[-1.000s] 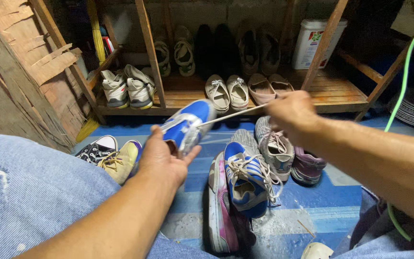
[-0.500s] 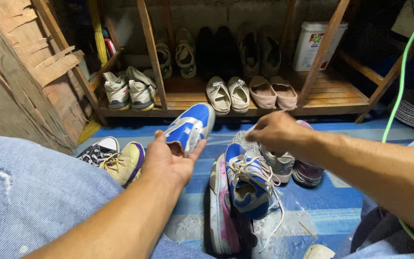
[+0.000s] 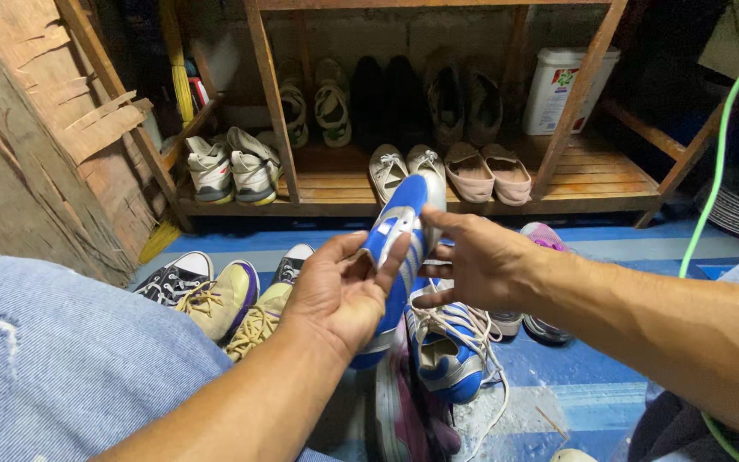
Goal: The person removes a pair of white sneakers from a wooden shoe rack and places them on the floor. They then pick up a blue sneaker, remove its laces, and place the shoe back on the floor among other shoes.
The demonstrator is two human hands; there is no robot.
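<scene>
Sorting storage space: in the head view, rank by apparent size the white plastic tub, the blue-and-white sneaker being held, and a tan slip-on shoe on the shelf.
1. Blue-and-white sneaker, though nearest the camera.
2. White plastic tub.
3. Tan slip-on shoe.

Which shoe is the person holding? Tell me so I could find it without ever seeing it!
Start at the wooden shoe rack along the back, then drop to the two hands in front of it. The left hand grips a blue sneaker with silver-white stripes, lifted off the floor, and the right hand touches it. Its laced twin lies below on the floor; the held one shows no lace.
</scene>
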